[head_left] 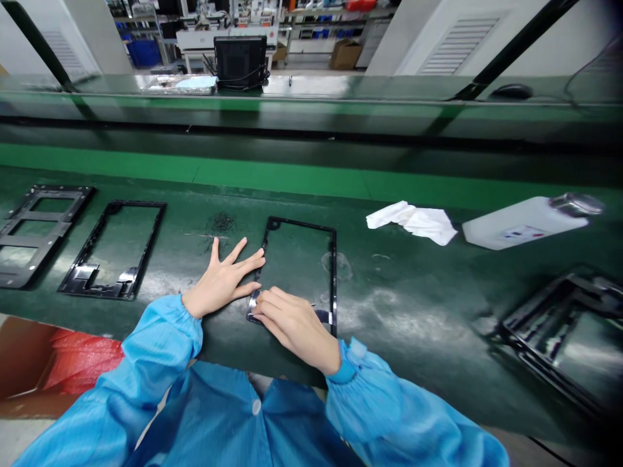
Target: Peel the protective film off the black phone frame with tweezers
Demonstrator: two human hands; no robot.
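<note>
A thin black rectangular frame [335, 272] lies flat on the green worktable in front of me. My left hand [221, 275] is spread, its fingertips resting at the frame's left edge. At the frame's lower left corner my right hand [292, 321] has its fingers pressed together; whatever they pinch, if anything, is hidden. Part of the frame's lower side lies under that hand. Just beyond my left hand sits a small tangle of dark, thin scraps [221, 222].
To the left lie a second black frame [158, 227] and a barred black plate [58, 228]. A crumpled white cloth [413, 219] and a white bottle on its side [523, 224] are at the right, beyond stacked black frames [530, 324]. A cardboard box [24, 357] holds red wrap.
</note>
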